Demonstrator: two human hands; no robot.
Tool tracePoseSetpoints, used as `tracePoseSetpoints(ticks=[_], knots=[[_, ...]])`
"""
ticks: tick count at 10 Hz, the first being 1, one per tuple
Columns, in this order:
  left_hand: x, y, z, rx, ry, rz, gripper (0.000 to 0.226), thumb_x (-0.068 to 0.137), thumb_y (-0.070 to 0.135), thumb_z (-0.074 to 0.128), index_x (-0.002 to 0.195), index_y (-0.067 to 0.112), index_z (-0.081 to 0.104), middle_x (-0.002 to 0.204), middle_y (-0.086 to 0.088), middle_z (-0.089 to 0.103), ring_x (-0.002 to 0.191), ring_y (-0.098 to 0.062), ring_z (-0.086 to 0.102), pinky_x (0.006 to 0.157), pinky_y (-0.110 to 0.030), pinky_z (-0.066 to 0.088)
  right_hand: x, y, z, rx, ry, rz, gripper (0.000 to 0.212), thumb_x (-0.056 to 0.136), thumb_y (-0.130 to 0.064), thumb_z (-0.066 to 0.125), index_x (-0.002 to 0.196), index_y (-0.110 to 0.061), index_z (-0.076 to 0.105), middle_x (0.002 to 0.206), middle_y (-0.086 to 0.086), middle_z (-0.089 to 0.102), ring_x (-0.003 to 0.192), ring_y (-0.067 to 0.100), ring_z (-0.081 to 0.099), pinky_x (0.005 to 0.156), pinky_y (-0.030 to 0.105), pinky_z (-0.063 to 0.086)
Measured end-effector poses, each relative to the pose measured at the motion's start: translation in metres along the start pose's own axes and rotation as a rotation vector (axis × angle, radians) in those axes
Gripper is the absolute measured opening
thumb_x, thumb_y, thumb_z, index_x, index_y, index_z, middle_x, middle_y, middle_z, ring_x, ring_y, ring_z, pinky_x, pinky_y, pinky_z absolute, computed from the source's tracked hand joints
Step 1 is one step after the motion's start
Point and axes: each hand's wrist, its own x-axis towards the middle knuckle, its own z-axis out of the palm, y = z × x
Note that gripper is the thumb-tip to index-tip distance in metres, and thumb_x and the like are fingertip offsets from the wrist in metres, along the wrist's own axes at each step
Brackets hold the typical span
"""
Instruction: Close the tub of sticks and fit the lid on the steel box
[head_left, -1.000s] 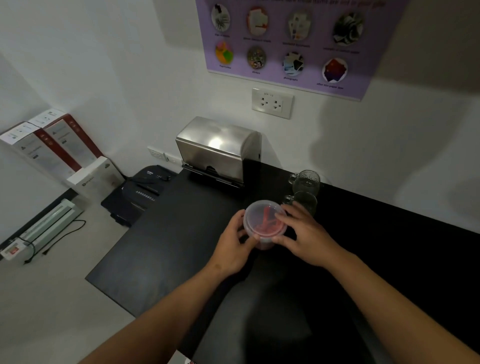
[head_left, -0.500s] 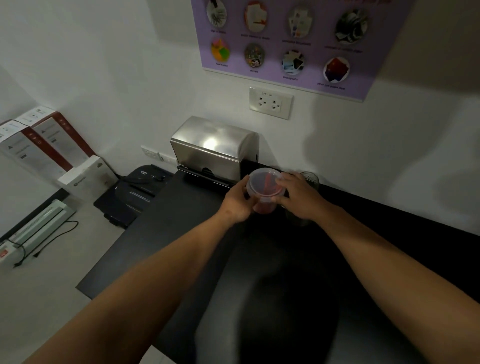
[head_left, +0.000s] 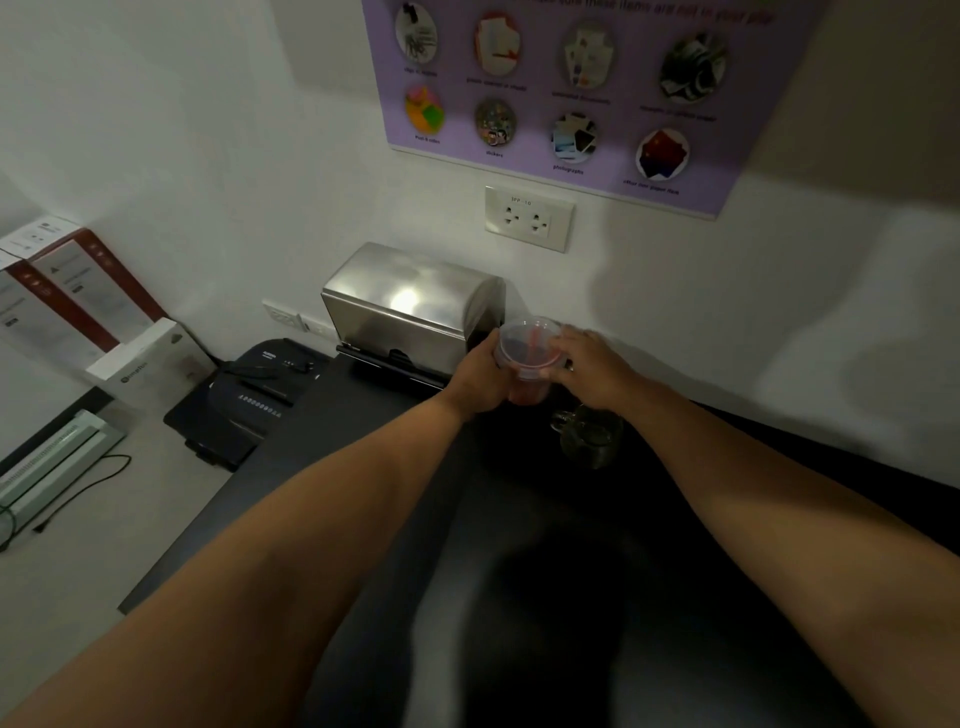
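The steel box (head_left: 413, 312) sits against the wall, lid on. Just right of it, the left hand (head_left: 480, 376) grips the lidded tub (head_left: 527, 353) above the counter (head_left: 363, 415), the right hand (head_left: 592, 366) clasping its other side.

We cannot read the blurred poster (head_left: 566, 98) captions; our right hand (head_left: 592, 369) partly hides the glass mug (head_left: 589, 439).
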Motion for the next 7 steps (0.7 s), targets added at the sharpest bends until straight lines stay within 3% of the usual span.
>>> tracePoseSetpoints(ticks=[2, 4, 5, 6, 7], knots=[[0.010, 0.002, 0.004, -0.026, 0.002, -0.023, 0.047, 0.099, -0.009, 0.059, 0.145, -0.006, 0.050, 0.139, -0.025, 0.063, 0.118, -0.018, 0.056, 0.077, 0.007, 0.039, 0.004, 0.003, -0.001, 0.026, 0.030, -0.009, 0.051, 0.089, -0.025, 0.080, 0.133, -0.005, 0.066, 0.140, 0.018, 0.060, 0.127, 0.039, 0.055, 0.110, 0.048, 0.041], [0.010, -0.003, 0.006, 0.028, -0.002, -0.078, 0.065, 0.093, 0.003, 0.072, 0.153, 0.001, 0.044, 0.145, -0.022, 0.061, 0.131, -0.036, 0.060, 0.065, 0.010, 0.033, 0.001, -0.005, 0.003, 0.059, 0.047, 0.016, 0.063, 0.092, -0.028, 0.076, 0.146, -0.007, 0.053, 0.144, 0.017, 0.054, 0.131, 0.035, 0.049, 0.111, 0.045, 0.039], [-0.003, -0.002, 0.000, 0.057, -0.017, -0.091, 0.049, 0.101, 0.013, 0.065, 0.147, 0.005, 0.048, 0.137, -0.020, 0.065, 0.127, -0.035, 0.063, 0.084, -0.010, 0.046, -0.006, -0.013, 0.003, 0.141, 0.111, 0.011, 0.065, 0.090, -0.029, 0.078, 0.145, -0.008, 0.051, 0.139, 0.016, 0.057, 0.126, 0.031, 0.053, 0.107, 0.045, 0.043], [-0.015, -0.008, -0.008, 0.069, -0.061, -0.085, 0.038, 0.108, 0.025, 0.054, 0.142, 0.008, 0.049, 0.135, -0.019, 0.066, 0.126, -0.037, 0.063, 0.095, -0.033, 0.049, -0.011, -0.023, -0.001, 0.128, 0.154, 0.023, 0.062, 0.094, -0.030, 0.073, 0.147, -0.007, 0.050, 0.139, 0.015, 0.057, 0.127, 0.031, 0.055, 0.106, 0.046, 0.045], [-0.035, -0.005, -0.026, 0.093, 0.019, -0.074, 0.049, 0.111, 0.036, 0.046, 0.150, 0.007, 0.048, 0.142, -0.017, 0.064, 0.133, -0.033, 0.059, 0.095, -0.024, 0.042, -0.017, -0.037, -0.005, 0.111, 0.169, -0.004, 0.065, 0.097, -0.037, 0.069, 0.150, -0.006, 0.047, 0.147, 0.013, 0.054, 0.133, 0.031, 0.051, 0.108, 0.039, 0.042]])
